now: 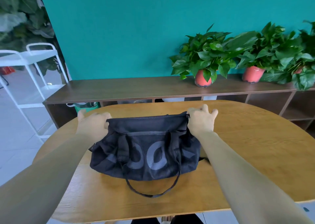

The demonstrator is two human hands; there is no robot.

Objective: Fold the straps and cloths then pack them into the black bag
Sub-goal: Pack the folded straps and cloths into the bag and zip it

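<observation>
A black mesh bag (144, 148) with grey lettering lies in the middle of the wooden table (247, 152). Its zipper runs closed along the top edge, and one carry handle (151, 192) loops toward me. My left hand (92, 123) grips the left end of the bag's top edge. My right hand (201, 119) pinches the right end of the top edge at the zipper pull, with the other fingers spread. No straps or cloths show outside the bag.
A dark wooden shelf unit (119, 89) stands behind the table against a teal wall. Potted plants in red pots (203, 79) sit on its right side. A white metal cart (32, 73) stands at the left. A green bag (87, 105) shows under the shelf.
</observation>
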